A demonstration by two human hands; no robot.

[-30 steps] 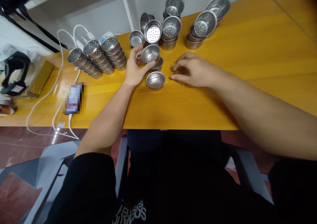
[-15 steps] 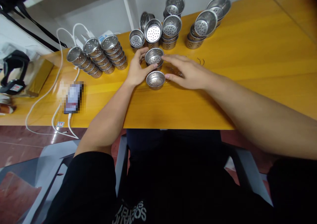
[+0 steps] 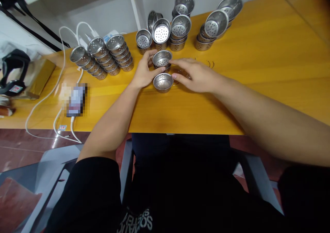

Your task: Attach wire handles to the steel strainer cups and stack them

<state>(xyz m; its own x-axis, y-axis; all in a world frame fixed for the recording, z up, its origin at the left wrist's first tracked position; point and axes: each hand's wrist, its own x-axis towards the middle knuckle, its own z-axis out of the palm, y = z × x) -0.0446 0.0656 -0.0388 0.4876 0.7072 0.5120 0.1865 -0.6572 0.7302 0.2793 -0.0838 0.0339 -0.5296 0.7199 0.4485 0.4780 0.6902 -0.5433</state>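
A perforated metal cup point(image 3: 162, 58) stands upright on what looks like another cup, in the middle of the table. My left hand point(image 3: 146, 70) is curled round its left side, fingers behind and thumb in front. From the right, my right hand point(image 3: 194, 74) reaches over with fingers stretched and apart, the index fingertip at the cup's rim. Just in front sits a shallow metal cup point(image 3: 163, 83), tilted towards me, with thin wire inside; the right thumb tip is by its rim. Thin wire pieces point(image 3: 186, 74) lie partly hidden beneath my right hand.
Behind my hands stand stacks of perforated cups point(image 3: 177, 33), with more stacks point(image 3: 101, 56) to the left and others point(image 3: 213, 28) at the back right. A phone point(image 3: 76, 100) with white cables point(image 3: 42, 106) lies left. Curved wires point(image 3: 211, 64) rest on the wooden table point(image 3: 180, 114).
The view has shifted slightly, so everything sits a little differently in the picture. Both hands keep nearly the same pose around the cups.
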